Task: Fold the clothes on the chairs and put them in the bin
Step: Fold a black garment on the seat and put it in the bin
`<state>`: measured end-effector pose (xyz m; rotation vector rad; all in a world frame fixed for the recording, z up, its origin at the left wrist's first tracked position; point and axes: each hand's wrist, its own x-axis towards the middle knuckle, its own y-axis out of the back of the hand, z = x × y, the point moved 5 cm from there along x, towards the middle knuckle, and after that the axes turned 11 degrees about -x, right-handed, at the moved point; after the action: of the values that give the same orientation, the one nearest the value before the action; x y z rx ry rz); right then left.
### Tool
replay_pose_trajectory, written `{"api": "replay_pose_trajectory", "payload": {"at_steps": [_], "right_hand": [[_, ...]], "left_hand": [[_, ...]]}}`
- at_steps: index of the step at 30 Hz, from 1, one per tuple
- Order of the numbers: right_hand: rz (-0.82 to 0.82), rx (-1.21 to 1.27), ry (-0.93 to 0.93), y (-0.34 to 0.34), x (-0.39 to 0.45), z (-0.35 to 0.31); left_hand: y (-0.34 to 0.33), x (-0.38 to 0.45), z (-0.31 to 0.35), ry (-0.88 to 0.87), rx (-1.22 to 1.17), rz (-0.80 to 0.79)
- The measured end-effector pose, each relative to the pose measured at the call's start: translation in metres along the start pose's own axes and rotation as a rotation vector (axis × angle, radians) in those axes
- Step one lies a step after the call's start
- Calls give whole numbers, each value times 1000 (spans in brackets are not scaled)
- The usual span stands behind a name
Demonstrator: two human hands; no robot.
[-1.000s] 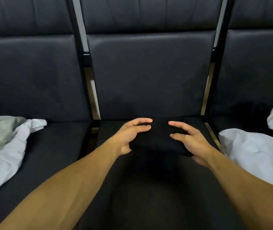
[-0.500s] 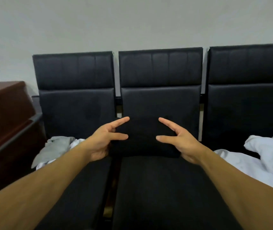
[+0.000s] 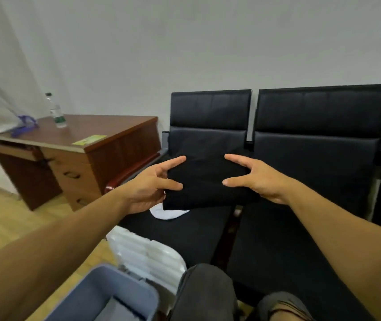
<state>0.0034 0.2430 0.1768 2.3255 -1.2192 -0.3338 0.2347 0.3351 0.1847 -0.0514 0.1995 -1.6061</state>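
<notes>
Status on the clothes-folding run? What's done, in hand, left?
Done: the black garment is already folded into a flat rectangle, and something grey already lies in the blue-grey bin. In hand: the left hand and right hand grip the garment's two sides, lifted off the chair seat. Left: putting it in the bin, then folding the white cloth on the seat. Other chairs are partly out of view.

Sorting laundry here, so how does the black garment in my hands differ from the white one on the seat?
The black garment is folded flat and held in the air between the left hand and right hand; the white garment lies loose on the chair seat, mostly hidden behind the black one. Neither is in the bin yet.
</notes>
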Motion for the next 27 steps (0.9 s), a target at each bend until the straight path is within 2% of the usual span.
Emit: {"api": "replay_pose_trajectory", "payload": {"at_steps": [9,16,22,27], "right_hand": [[-339,-105,107,-91,68,11],[-497,-121,209,-177,114,10],[-649,-157,236,-321,154,10],[-810,-291,200,-461,165,40]], "left_hand": [[68,-45,-53,74,-173,313],[129,-78,-93,105,-219,514],[216,-144,-161,136,-245,764],[290,-202,-249,245,-287,871]]}}
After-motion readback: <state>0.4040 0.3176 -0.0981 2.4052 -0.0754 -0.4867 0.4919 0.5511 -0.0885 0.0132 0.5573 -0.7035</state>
